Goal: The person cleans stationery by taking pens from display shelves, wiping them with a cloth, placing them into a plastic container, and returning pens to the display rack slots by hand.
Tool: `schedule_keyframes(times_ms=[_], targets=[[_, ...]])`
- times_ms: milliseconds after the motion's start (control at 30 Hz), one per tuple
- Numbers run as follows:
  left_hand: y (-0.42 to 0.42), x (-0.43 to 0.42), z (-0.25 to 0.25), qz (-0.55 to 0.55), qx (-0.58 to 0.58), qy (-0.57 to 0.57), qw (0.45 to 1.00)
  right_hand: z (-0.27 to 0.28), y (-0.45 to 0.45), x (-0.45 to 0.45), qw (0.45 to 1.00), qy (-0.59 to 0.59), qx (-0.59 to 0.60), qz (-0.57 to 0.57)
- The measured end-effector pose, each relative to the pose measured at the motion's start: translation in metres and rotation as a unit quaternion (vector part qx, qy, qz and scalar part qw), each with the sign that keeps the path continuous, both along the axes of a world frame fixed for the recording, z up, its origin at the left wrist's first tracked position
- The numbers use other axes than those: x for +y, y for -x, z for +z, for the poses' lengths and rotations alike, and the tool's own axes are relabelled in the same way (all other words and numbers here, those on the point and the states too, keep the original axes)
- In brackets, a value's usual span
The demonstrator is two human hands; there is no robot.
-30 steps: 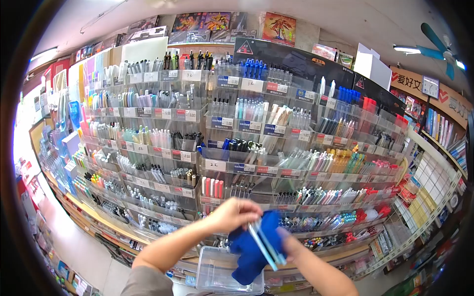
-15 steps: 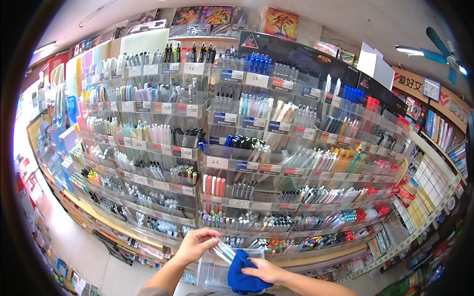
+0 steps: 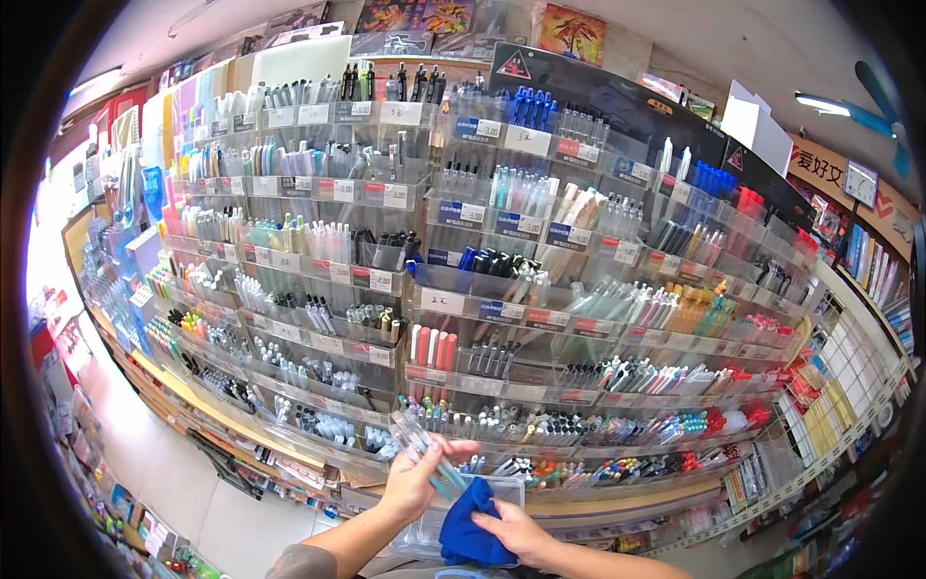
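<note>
My left hand [image 3: 415, 484] is closed around a few clear-barrelled pens [image 3: 413, 436], which tilt up and to the left above the fist. The pens' lower ends reach down close to the blue cloth [image 3: 465, 529]. That bunched cloth is gripped in my right hand [image 3: 513, 533], thumb on top. Behind and below both hands sits a clear plastic bin [image 3: 413, 538], partly hidden by my wrist and the cloth. What lies inside the bin cannot be made out.
A tall tiered display [image 3: 444, 301] of clear compartments, filled with pens and bearing price labels, rises in front of me. A white wire rack [image 3: 837, 372] stands at the right, with books [image 3: 868, 256] behind it. Pale floor [image 3: 207, 492] shows at lower left.
My left hand has turned and moved slightly right, so the pens now point up instead of running down toward the cloth. The view has shifted slightly; my right hand still grips the cloth.
</note>
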State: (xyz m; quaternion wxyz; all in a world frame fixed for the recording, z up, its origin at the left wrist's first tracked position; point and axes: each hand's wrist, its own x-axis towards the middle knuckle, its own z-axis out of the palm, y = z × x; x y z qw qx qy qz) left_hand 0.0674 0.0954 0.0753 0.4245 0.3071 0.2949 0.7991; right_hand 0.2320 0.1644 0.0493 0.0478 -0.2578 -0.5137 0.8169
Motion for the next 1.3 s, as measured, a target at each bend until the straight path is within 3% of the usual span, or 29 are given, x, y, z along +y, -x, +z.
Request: schedule_keyframes(times_ms=[67,133,267,400,533,633,733,800,833,867,900,933,1033,1100,1133,1200,1300], targets=[[-0.011,-0.003,-0.002,-0.084,-0.052,-0.020,0.995,0.004,0.002,0.001,0.999,0.040,-0.019,-0.010],[-0.018,-0.003,-0.014,-0.017,0.090,0.008,0.996,0.007,0.006,0.002,0.998,0.056,-0.040,-0.009],[-0.014,-0.009,-0.010,-0.013,0.115,0.020,0.993,0.008,-0.002,0.002,0.997,-0.009,-0.054,0.062],[0.005,-0.010,-0.016,-0.004,0.090,0.021,0.996,0.027,-0.011,0.008,0.996,0.076,-0.049,-0.005],[0.005,-0.017,-0.011,-0.051,0.039,0.021,0.998,0.034,-0.017,0.027,0.994,0.027,0.084,-0.068],[0.002,-0.018,-0.018,-0.089,0.065,0.032,0.993,0.055,-0.017,0.033,0.984,0.004,0.157,-0.087],[-0.005,-0.017,-0.021,-0.145,0.095,0.056,0.983,0.057,-0.020,0.038,0.979,-0.091,0.170,-0.059],[-0.016,-0.015,-0.028,-0.180,0.142,0.079,0.970,0.055,-0.015,0.037,0.964,-0.225,0.136,0.040],[-0.022,-0.021,-0.023,-0.191,0.229,0.171,0.939,0.050,-0.008,0.035,0.942,-0.303,0.111,0.097],[-0.041,-0.020,-0.025,-0.190,0.190,0.147,0.952,0.053,-0.001,0.027,0.848,-0.504,0.136,0.089],[-0.047,-0.021,-0.040,-0.188,0.227,0.150,0.944,0.057,0.007,0.017,0.715,-0.684,0.138,0.036],[-0.050,-0.019,-0.048,-0.185,0.265,0.151,0.934,0.058,0.009,0.014,0.740,-0.663,0.107,0.034],[-0.044,-0.021,-0.049,-0.202,0.386,0.287,0.853,0.053,0.008,0.016,0.736,-0.674,0.041,0.047],[-0.046,-0.025,-0.054,-0.121,0.472,0.253,0.836,0.047,0.008,0.017,0.733,-0.679,0.020,0.038],[-0.046,-0.026,-0.051,-0.078,0.512,0.236,0.822,0.046,0.008,0.017,0.760,-0.649,-0.011,0.030],[-0.044,-0.028,-0.041,-0.113,0.537,0.287,0.785,0.043,0.009,0.019,0.809,-0.584,-0.070,0.014],[-0.044,-0.027,-0.043,-0.088,0.567,0.261,0.777,0.025,0.012,0.032,0.912,-0.409,-0.007,-0.039]])
